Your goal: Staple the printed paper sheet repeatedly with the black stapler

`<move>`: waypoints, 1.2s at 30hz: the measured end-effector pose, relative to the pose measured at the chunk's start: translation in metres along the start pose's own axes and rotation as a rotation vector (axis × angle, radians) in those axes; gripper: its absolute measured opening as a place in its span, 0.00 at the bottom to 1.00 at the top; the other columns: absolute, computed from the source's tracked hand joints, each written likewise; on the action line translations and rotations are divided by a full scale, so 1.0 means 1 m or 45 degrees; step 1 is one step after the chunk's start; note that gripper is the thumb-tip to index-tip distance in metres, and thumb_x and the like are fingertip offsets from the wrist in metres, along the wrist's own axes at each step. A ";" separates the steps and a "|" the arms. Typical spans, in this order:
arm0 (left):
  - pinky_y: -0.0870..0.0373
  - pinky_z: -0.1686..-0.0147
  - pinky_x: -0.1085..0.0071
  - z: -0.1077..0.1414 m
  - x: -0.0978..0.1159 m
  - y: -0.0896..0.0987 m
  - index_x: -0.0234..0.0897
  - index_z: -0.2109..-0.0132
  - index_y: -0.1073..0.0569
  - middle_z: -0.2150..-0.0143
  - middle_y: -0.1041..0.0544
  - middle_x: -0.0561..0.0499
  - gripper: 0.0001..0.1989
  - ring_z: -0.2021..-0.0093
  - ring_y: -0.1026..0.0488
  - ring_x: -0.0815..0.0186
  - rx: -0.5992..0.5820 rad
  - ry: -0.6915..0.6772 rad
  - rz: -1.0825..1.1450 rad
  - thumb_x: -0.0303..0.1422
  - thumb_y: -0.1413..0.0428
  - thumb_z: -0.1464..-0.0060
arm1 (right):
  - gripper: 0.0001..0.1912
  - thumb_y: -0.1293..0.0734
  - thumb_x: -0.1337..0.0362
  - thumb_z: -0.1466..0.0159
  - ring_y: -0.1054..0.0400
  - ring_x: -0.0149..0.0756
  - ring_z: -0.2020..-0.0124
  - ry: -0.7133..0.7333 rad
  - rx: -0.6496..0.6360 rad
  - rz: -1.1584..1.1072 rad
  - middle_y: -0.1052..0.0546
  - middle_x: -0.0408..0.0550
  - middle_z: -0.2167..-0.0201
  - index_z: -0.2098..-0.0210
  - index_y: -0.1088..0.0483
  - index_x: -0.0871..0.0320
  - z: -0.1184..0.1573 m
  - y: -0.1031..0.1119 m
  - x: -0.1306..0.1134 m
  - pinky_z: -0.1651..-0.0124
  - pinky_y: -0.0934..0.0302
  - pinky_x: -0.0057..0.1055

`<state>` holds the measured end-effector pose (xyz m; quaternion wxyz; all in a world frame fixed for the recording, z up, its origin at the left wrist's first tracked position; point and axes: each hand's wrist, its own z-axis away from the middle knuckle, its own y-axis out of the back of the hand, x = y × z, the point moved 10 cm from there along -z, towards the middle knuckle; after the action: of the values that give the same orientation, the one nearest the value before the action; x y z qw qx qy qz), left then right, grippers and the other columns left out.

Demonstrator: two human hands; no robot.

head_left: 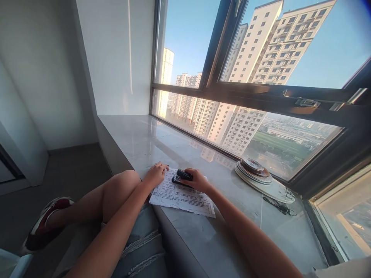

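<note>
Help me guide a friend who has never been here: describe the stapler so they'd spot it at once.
Find the large dark-framed window, then the glossy grey sill below it. On the sill lies a printed sheet of paper, and over its window-side part is the stapler, gripped in the right hand. Its compact black body sets it apart from the white paper.

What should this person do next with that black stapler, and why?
Perhaps line the black stapler up with an edge of the printed paper before pressing: the right hand grips it over the sheet, while the left hand is at the sheet's edge.
</note>
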<state>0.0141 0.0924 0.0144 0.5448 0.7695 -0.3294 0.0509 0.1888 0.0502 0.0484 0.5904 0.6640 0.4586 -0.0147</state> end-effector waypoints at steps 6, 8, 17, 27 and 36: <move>0.35 0.53 0.64 0.000 -0.003 -0.003 0.41 0.55 0.23 0.56 0.26 0.46 0.16 0.55 0.29 0.58 0.022 -0.018 0.028 0.23 0.53 0.40 | 0.30 0.49 0.43 0.28 0.34 0.37 0.63 -0.096 -0.095 -0.336 0.25 0.49 0.60 0.50 0.28 0.59 0.016 0.006 0.032 0.61 0.40 0.33; 0.35 0.52 0.64 -0.001 -0.005 -0.004 0.39 0.56 0.24 0.57 0.26 0.45 0.16 0.55 0.29 0.58 0.040 -0.027 0.030 0.20 0.53 0.42 | 0.29 0.49 0.43 0.28 0.34 0.38 0.63 -0.063 -0.063 -0.250 0.25 0.49 0.61 0.52 0.28 0.58 0.019 0.011 0.042 0.57 0.39 0.35; 0.32 0.55 0.67 -0.006 -0.015 -0.001 0.35 0.55 0.26 0.61 0.27 0.46 0.21 0.59 0.29 0.63 0.071 0.036 0.227 0.15 0.57 0.47 | 0.23 0.41 0.47 0.30 0.34 0.42 0.54 -0.036 -0.194 -0.437 0.25 0.50 0.55 0.50 0.28 0.57 0.029 0.022 0.042 0.48 0.41 0.38; 0.32 0.53 0.66 -0.007 -0.018 -0.003 0.36 0.59 0.24 0.62 0.25 0.46 0.18 0.57 0.29 0.62 0.042 0.092 0.216 0.17 0.55 0.46 | 0.28 0.32 0.54 0.38 0.33 0.42 0.53 -0.219 -0.534 -0.669 0.24 0.48 0.53 0.40 0.30 0.56 0.033 0.008 0.042 0.49 0.40 0.37; 0.30 0.58 0.69 -0.007 -0.030 -0.002 0.36 0.61 0.24 0.62 0.22 0.46 0.16 0.59 0.26 0.62 0.027 0.229 0.318 0.22 0.56 0.43 | 0.28 0.32 0.58 0.39 0.33 0.39 0.58 -0.241 -0.544 -0.685 0.23 0.47 0.56 0.40 0.30 0.56 0.031 0.012 0.034 0.57 0.41 0.32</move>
<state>-0.0061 0.1125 0.0021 0.5532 0.7207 -0.3719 0.1903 0.2324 0.0475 0.0291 0.7307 0.3767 0.5531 -0.1348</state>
